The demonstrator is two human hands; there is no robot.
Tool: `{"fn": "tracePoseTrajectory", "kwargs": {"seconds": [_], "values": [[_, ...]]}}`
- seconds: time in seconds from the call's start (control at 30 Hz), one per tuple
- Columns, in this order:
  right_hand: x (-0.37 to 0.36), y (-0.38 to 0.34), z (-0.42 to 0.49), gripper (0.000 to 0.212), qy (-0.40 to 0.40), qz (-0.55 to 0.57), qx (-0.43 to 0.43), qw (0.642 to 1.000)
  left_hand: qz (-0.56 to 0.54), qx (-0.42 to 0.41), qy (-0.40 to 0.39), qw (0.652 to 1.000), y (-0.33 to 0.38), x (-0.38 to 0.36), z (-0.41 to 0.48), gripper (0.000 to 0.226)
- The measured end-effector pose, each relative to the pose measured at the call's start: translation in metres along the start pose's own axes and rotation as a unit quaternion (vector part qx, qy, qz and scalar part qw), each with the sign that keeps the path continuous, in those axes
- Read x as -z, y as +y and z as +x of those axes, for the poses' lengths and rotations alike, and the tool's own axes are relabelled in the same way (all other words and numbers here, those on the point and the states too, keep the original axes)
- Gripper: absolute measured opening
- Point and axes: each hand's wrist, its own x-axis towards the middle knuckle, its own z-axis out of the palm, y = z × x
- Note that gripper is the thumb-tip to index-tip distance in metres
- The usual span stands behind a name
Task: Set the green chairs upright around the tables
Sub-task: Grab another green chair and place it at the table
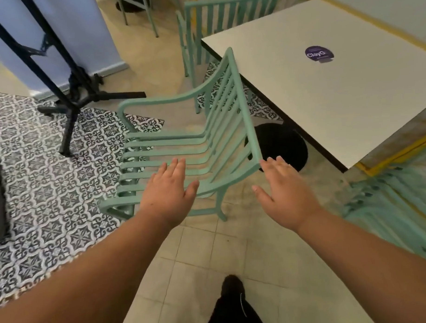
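Note:
A green slatted metal chair (182,148) stands on the floor beside the white square table (349,89), its backrest toward the table edge. My left hand (169,189) hovers flat over the near armrest and seat slats, fingers spread, holding nothing. My right hand (283,190) is open just at the near corner of the backrest, fingertips close to it, gripping nothing. A second green chair (214,21) stands upright at the table's far side.
An upturned black table base (67,94) stands on patterned tiles at the left. The white table's round black foot (281,144) lies behind the chair. Another green chair's legs (139,9) show at the top. A green slatted piece (397,203) lies right. My shoe (232,288) is below.

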Motion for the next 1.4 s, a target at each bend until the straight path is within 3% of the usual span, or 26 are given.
{"fn": "tracePoseTrajectory", "kwargs": {"seconds": [0.2, 0.63, 0.8, 0.9, 1.07, 1.27, 1.4], "values": [[-0.044, -0.043, 0.04, 0.075, -0.023, -0.038, 0.048, 0.998, 0.025, 0.005, -0.034, 0.999, -0.062, -0.016, 0.031, 0.073], [-0.146, -0.076, 0.101, 0.07, -0.042, -0.111, -0.047, 0.992, 0.064, -0.119, -0.105, 0.985, -0.141, -0.091, 0.109, 0.071], [-0.177, -0.061, 0.117, 0.07, -0.086, -0.212, -0.075, 0.97, 0.054, -0.1, -0.126, 0.985, -0.165, -0.138, 0.114, 0.067], [-0.189, -0.046, 0.115, 0.061, -0.083, -0.282, -0.044, 0.955, 0.063, -0.074, -0.159, 0.982, -0.167, -0.159, 0.116, 0.058], [-0.2, -0.041, 0.123, 0.032, -0.019, -0.324, -0.02, 0.946, 0.121, -0.105, -0.106, 0.981, -0.171, -0.168, 0.123, 0.052], [-0.206, -0.037, 0.124, 0.029, 0.047, -0.322, -0.005, 0.946, 0.124, -0.154, -0.074, 0.977, -0.183, -0.172, 0.13, 0.054], [-0.209, -0.044, 0.124, 0.028, 0.049, -0.324, -0.007, 0.945, 0.117, -0.171, -0.068, 0.976, -0.191, -0.173, 0.132, 0.05]]}}
